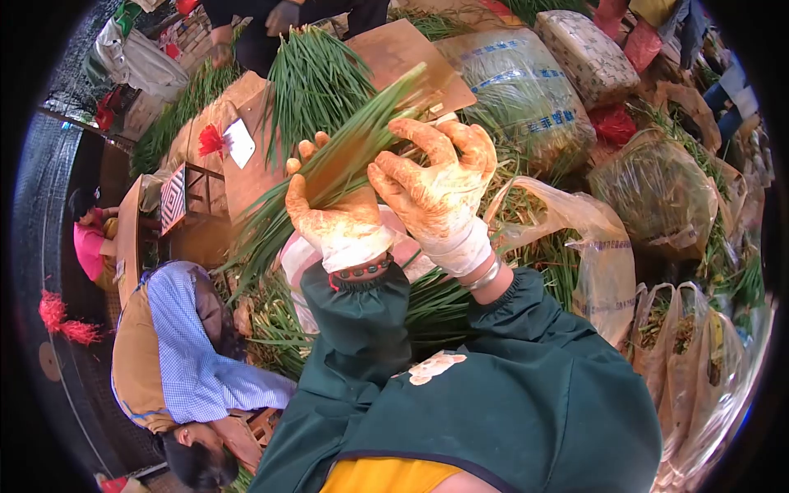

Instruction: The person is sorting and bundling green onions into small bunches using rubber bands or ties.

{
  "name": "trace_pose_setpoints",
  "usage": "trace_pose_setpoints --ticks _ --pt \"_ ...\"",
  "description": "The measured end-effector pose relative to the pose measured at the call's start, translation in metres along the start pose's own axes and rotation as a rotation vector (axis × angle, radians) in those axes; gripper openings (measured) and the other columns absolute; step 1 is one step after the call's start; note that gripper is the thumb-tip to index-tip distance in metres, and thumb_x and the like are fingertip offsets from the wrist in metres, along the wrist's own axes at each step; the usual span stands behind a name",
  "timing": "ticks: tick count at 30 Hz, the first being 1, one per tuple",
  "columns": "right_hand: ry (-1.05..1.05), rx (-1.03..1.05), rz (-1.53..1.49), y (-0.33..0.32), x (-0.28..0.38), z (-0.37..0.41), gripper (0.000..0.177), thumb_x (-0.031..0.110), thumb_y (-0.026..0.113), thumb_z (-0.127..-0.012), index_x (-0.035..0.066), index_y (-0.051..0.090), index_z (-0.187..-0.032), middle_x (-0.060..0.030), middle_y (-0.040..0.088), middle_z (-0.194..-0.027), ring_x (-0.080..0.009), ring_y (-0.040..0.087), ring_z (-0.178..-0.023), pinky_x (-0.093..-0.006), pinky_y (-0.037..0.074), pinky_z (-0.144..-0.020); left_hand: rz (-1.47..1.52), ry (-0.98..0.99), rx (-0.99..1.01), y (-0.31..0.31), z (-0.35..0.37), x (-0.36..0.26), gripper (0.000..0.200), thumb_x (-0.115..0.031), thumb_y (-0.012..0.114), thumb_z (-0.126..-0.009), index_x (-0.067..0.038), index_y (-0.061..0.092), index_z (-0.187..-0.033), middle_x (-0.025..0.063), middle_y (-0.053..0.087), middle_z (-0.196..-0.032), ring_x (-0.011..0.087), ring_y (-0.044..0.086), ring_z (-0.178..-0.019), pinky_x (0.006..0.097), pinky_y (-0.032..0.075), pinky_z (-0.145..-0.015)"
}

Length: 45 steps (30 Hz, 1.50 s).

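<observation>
A bundle of green chives (362,135) slants up to the right across the middle, its upper end smeared by motion. Curled around it from below, my left hand (333,222) wears a pale glove stained brown and holds the bundle between thumb and fingers. My right hand (440,177), gloved and stained likewise, is beside the stems with its fingers bent and spread apart, fingertips right at the bundle's edge. Behind the held bundle, a large pile of chives (316,78) lies on a brown board (403,62).
A plastic bag (604,255) with greens stands at my right, near wrapped bales (526,90). More bags (682,361) sit further right. At lower left, a person in a checked blue garment (193,345) bends over. Another person (283,16) works across from me.
</observation>
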State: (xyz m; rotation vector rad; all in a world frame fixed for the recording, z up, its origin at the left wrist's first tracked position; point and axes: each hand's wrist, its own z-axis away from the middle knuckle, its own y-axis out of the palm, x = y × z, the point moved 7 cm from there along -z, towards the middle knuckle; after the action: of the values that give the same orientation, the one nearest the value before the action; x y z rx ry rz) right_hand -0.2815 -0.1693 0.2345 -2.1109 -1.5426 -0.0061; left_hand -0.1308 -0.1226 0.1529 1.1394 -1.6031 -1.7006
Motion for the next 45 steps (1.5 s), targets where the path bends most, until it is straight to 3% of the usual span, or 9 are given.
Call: trace_pose_setpoints --ticks 4,6,10,14,16,18,23,33,45 --pt "-0.017 -0.056 0.015 -0.019 0.0 0.009 0.019 0.018 0.075 -0.065 0.021 0.067 -0.082 0.0007 0.058 -0.115 -0.0249 0.047 -0.11 -0.0451 0.032 -0.097 0.008 -0.055 -0.056 -0.006 -0.002 0.004 0.017 -0.014 0.054 -0.087 -0.008 0.06 -0.101 0.0116 0.063 -0.115 0.0332 0.053 -0.119 0.0601 0.04 -0.1" --pt "0.154 -0.156 -0.429 -0.027 -0.024 0.022 0.017 0.011 0.073 -0.07 0.016 0.069 -0.086 -0.0045 0.058 -0.118 -0.0239 0.047 -0.114 -0.0415 0.034 -0.098 0.028 -0.079 -0.003 -0.002 -0.006 0.002 0.015 -0.014 0.053 -0.087 -0.01 0.06 -0.101 0.0087 0.063 -0.112 0.0315 0.053 -0.118 0.0655 0.04 -0.097" --pt "0.874 -0.485 -1.279 -0.038 -0.102 0.052 0.022 0.012 0.061 -0.089 -0.002 0.063 -0.107 -0.0091 0.059 -0.112 -0.0152 0.051 -0.108 -0.029 0.039 -0.095 -0.04 -0.042 0.083 0.002 -0.015 -0.015 0.015 -0.013 0.063 -0.081 -0.011 0.062 -0.096 0.005 0.064 -0.105 0.0267 0.058 -0.11 0.0617 0.04 -0.098" --pt "0.778 -0.507 -1.205 -0.061 -0.155 0.063 0.026 0.016 0.062 -0.09 -0.001 0.062 -0.111 -0.0063 0.06 -0.109 -0.0143 0.054 -0.103 -0.0315 0.041 -0.094 -0.03 -0.045 0.061 0.002 -0.015 -0.022 0.015 -0.014 0.061 -0.082 -0.011 0.062 -0.096 0.0039 0.064 -0.105 0.0255 0.057 -0.111 0.0619 0.039 -0.099" --pt "0.418 0.26 -0.23 -0.043 -0.13 0.039 0.027 0.013 0.065 -0.086 0.004 0.063 -0.111 -0.0053 0.06 -0.107 -0.0169 0.053 -0.1 -0.0326 0.041 -0.095 -0.022 -0.047 0.078 0.003 -0.015 -0.02 0.015 -0.013 0.06 -0.082 -0.012 0.062 -0.097 0.0038 0.065 -0.107 0.0253 0.056 -0.113 0.0612 0.039 -0.099" --pt "0.792 0.211 -0.696 -0.026 -0.122 0.037 0.033 0.011 0.074 -0.074 0.005 0.064 -0.105 -0.0063 0.06 -0.105 -0.0199 0.054 -0.099 -0.0339 0.042 -0.091 -0.04 -0.032 0.098 0.008 -0.009 -0.019 0.016 -0.012 0.059 -0.083 -0.012 0.062 -0.099 0.0042 0.065 -0.107 0.0253 0.056 -0.115 0.0603 0.04 -0.099" --pt "0.628 0.342 -0.491 0.0 -0.069 -0.002 0.043 0.017 0.08 -0.07 0.002 0.061 -0.106 -0.0064 0.06 -0.089 -0.0162 0.056 -0.082 -0.0296 0.046 -0.073 0.0 0.008 0.252 0.027 0.004 -0.011 0.018 -0.01 0.053 -0.087 -0.009 0.061 -0.103 0.0092 0.064 -0.109 0.0268 0.055 -0.116 0.0538 0.043 -0.1" --pt "0.972 0.182 -1.193 0.024 -0.087 0.025 0.018 0.008 0.067 -0.081 -0.002 0.069 -0.096 -0.008 0.07 -0.092 -0.0107 0.058 -0.074 -0.0233 0.046 -0.071 -0.009 0.026 0.219 0.016 0.001 -0.022 0.018 -0.01 0.053 -0.087 -0.008 0.059 -0.104 0.0067 0.062 -0.107 0.0253 0.054 -0.116 0.0544 0.041 -0.102" --pt "1.053 -0.309 -1.821 0.007 -0.236 0.091 0.037 0.02 0.069 -0.087 0.0 0.057 -0.116 0.0007 0.052 -0.072 -0.007 0.049 -0.066 -0.0179 0.043 -0.06 0.174 -0.234 0.214 -0.013 -0.024 -0.03 0.023 -0.007 0.058 -0.083 -0.006 0.055 -0.106 0.0065 0.06 -0.109 0.0241 0.051 -0.118 0.0533 0.035 -0.106"
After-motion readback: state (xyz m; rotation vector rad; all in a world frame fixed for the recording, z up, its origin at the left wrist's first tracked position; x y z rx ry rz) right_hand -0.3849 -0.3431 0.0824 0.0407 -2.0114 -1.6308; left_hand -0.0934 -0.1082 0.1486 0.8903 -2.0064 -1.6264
